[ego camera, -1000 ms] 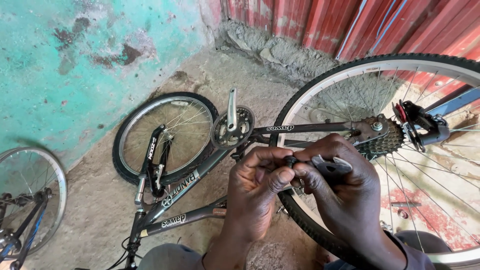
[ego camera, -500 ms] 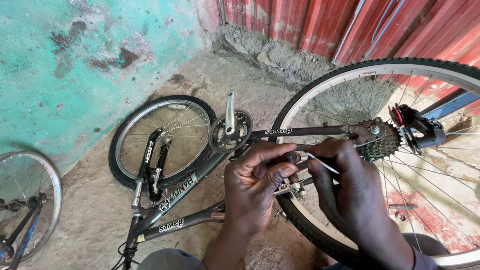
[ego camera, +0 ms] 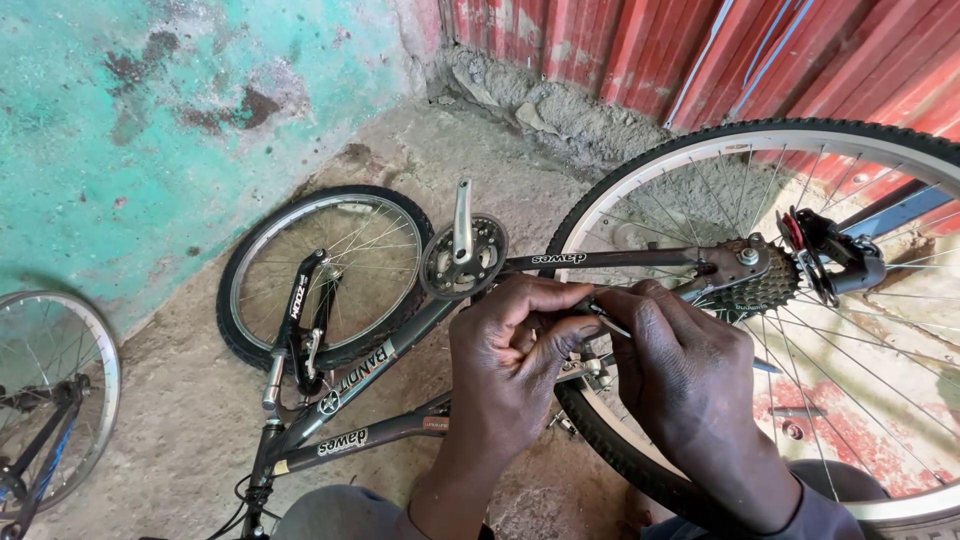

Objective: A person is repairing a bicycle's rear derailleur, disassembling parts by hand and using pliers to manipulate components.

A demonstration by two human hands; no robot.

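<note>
Hands: left hand [ego camera: 515, 355] and right hand [ego camera: 680, 365] pinching thin silvery cable [ego camera: 612, 322] by rear wheel [ego camera: 600, 440]

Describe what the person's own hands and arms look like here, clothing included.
Both hands are bare: no gloves, rings or watch show. The left hand leads to a bare wrist and forearm, and only a grey edge of clothing appears at the bottom of the frame. The right hand ends in a dark blue-grey sleeve cuff at the wrist. The knuckles look dusty or smudged.
</note>
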